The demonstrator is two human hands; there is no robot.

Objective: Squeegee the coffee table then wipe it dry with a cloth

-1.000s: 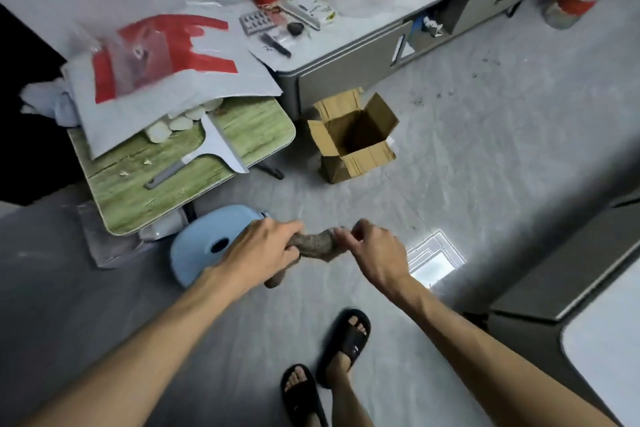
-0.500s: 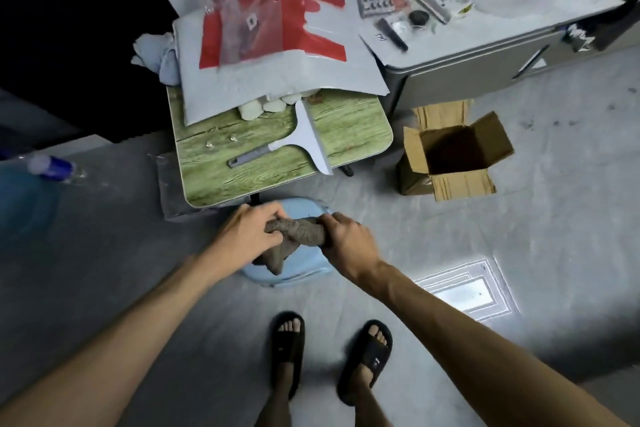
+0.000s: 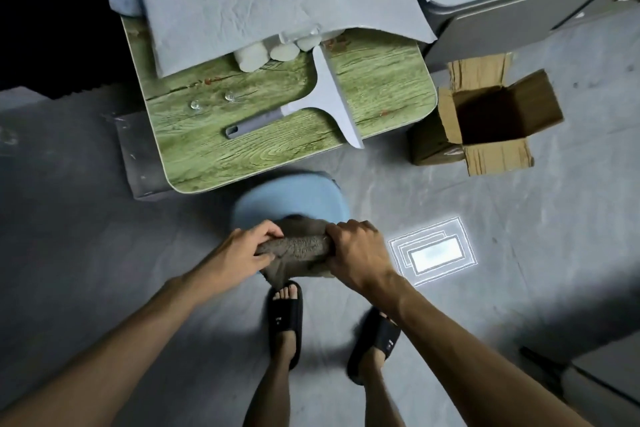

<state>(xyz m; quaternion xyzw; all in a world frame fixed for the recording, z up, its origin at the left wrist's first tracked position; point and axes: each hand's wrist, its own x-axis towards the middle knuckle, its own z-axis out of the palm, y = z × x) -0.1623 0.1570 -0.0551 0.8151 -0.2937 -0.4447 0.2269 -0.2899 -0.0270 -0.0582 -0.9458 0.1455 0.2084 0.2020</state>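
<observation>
Gripping with fingers curled tight, held bunched cloth (image 3: 297,246) between left hand (image 3: 246,250) and right hand (image 3: 358,255), at 6 o'clock from coffee table (image 3: 242,152), above blue round object (image 3: 287,198). Found squeegee (image 3: 329,97) flat on that table, handle toward 8 o'clock. Found open cardboard box (image 3: 498,114) at 3 o'clock; contents lost in shadow.
</observation>
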